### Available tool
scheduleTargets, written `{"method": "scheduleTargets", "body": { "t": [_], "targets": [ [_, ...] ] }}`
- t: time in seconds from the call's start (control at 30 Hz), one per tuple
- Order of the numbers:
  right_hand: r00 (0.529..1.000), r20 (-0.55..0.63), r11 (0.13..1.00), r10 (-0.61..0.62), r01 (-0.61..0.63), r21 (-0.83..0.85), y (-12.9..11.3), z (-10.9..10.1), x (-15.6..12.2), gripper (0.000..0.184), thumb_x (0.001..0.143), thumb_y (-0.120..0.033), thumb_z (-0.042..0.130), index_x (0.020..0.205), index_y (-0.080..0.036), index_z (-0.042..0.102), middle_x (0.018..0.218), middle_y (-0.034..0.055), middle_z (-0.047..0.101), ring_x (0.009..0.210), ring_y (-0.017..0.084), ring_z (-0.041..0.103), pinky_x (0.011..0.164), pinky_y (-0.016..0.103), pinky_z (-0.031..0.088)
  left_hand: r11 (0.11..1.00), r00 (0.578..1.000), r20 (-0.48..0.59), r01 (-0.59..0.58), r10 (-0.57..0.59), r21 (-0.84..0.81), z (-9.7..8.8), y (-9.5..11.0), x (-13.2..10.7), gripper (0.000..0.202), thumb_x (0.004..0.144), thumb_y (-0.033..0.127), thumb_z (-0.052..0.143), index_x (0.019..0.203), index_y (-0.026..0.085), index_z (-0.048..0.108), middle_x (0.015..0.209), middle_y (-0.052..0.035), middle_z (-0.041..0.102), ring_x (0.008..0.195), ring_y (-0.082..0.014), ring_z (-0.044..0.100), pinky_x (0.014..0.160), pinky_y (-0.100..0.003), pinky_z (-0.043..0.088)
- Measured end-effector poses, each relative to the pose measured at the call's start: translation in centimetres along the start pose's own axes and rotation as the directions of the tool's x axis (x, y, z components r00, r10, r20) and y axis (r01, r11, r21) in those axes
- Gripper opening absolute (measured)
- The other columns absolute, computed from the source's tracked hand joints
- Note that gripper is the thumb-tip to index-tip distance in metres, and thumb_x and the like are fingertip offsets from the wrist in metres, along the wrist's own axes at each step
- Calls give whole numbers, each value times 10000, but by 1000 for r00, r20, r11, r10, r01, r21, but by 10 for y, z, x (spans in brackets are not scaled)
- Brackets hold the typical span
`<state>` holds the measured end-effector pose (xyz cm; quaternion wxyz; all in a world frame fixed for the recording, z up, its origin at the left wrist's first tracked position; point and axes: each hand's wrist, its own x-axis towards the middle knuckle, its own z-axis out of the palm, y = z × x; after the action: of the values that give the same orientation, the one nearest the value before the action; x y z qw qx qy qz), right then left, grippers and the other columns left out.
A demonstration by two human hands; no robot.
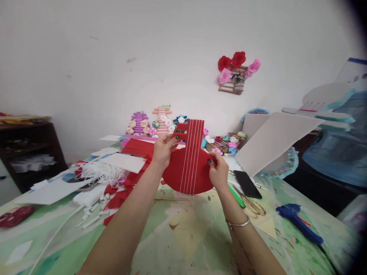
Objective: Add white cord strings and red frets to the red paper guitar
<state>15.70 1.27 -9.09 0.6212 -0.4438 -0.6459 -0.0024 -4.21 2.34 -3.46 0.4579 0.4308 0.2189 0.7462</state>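
Above the counter [172,252], a red lute [191,162] strung with pale cords [188,172] is held up between both hands. The left hand [164,150] pinches it at the pegs [181,125]; the right hand [219,168] grips the body's opposite edge. The step looks like fitting or checking pegs; whether they are fixed, I cannot tell. The next move seems to call for keeping them square to the neck [196,133]; the glue gun [304,227] lies off to the right.

The lute-shaped piece [189,164] is red, striped lengthwise in white; the glue gun [301,224] blue, the tabletop [160,244] blotchy green.
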Motion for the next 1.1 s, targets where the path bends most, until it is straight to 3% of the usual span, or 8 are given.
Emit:
{"method": "scheduleTargets", "body": {
  "t": [1.1],
  "targets": [
    [1000, -8, 1000, 5, -5, 10, -1, 0, -1, 307, 707, -121, 426, 932, -184, 624, 952, 93, 678, 901, 249, 611, 831, 395, 458, 997, 999, -36, 21, -24, -75, 0, 4, -2, 251, 573, 188, 806, 782, 170, 669, 792, -17, 694, 773, -153, 658, 752, -296, 445]
  ]
}}
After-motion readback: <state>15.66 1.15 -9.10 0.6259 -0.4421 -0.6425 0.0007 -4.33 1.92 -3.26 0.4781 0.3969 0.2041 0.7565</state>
